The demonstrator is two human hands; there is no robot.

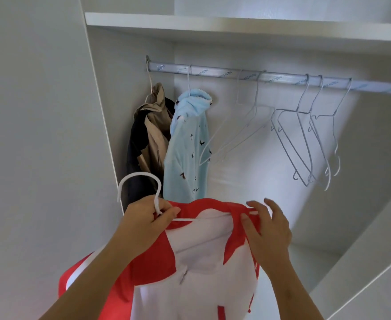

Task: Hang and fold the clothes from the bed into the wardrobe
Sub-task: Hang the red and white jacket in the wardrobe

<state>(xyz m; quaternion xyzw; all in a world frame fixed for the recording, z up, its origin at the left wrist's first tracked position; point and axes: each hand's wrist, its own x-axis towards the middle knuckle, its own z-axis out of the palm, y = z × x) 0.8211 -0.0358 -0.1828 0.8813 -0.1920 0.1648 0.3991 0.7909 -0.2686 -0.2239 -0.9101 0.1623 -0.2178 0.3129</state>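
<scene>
While the left hand (147,219) grips the neck of a white coated-wire hanger (138,179) just below its hook, fingers curled round the wire and the edge of the collar, the right hand (267,232) pinches the opposite shoulder of a red and white zip-front garment (203,262) between thumb and forefinger, its other fingers spread loosely above.

Garment: draped on the hanger and held in the air in front of the open white wardrobe (247,181), below the level of the rail and not touching it. The red collar spans the gap between the two hands, and one thin arm of the hanger shows across the neck opening. The white front panel with its zip hangs down between the forearms; a red sleeve with a white stripe falls to the lower left.

Hook: raised above the left hand, clear of the rail.

Behind: a silver metal hanging rail (259,76) runs under a white shelf (236,26). At the rail's left end hangs a beige and black garment (150,135); just beside it, to the right, a pale blue top printed with small dark birds (187,146). Further right, two pale bare wire hangers (236,135) hang close together, and apart from them three grey bare wire hangers (305,139).

Whether the hanger's far arm sits inside the shoulder cannot be told; the right hand covers it.
</scene>
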